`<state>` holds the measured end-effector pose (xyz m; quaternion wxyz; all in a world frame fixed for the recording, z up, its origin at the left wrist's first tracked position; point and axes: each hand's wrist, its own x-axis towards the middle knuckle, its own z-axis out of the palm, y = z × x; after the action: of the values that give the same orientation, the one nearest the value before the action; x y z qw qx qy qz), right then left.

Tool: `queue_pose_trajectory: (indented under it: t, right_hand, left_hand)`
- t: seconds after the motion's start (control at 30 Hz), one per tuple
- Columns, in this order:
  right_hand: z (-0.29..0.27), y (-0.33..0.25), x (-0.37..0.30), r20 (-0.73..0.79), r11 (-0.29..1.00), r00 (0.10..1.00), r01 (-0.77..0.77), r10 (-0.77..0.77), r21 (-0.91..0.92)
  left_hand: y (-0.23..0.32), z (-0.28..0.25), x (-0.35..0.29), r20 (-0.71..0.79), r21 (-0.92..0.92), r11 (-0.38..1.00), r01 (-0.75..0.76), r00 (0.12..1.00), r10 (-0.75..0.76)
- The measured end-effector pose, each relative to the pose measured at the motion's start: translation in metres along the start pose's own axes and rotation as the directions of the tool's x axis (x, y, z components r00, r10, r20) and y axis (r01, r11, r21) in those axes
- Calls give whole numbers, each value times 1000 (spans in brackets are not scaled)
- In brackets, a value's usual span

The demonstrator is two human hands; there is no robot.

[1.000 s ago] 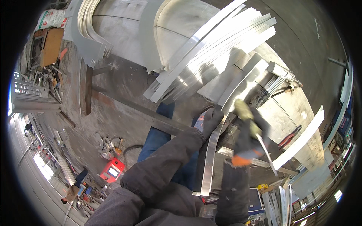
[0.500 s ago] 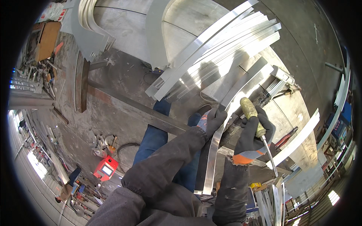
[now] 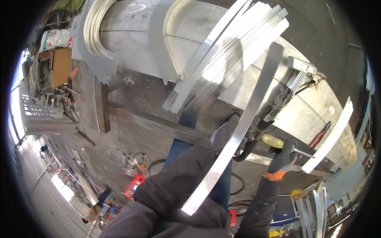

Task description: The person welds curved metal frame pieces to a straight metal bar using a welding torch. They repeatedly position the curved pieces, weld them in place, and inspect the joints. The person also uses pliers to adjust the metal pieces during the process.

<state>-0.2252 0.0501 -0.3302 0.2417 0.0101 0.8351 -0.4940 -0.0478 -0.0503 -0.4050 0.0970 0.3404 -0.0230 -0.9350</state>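
Left hand [image 3: 226, 133] gripping long curved metal strip [image 3: 238, 135]. Right hand [image 3: 283, 154] closed on yellow-handled tool [image 3: 274, 141], just right of strip. Both gloved.

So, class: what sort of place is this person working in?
Most likely a metal fabrication workshop: a stack of flat metal strips on a steel bench, a long strip in the left hand, scrap underfoot.

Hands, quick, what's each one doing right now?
Left hand: closed on the long metal strip.
Right hand: closed on a yellow-handled tool.
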Motion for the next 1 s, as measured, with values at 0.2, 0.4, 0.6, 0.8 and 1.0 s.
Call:
queue_pose_trajectory:
  t: [0.2,0.4,0.6,0.8,1.0]
  right_hand:
    - [-40,27,30,89,995,991,-99,95,32]
    - [-52,34,24,196,990,976,-113,96,79]
    - [-77,70,92,-16,975,998,-55,53,-216]
    - [-131,78,267,-72,676,916,236,-394,-698]
    - [-136,71,314,27,487,946,190,-322,-853]
  left_hand:
    - [6,16,-14,130,-156,981,112,987,-92]
    - [10,23,-10,211,58,998,-4,977,-9]
    - [8,23,-9,-70,-48,990,135,988,-138]
    - [11,27,-12,-91,-34,996,88,992,-91]
    - [20,31,-20,56,55,998,41,997,-44]
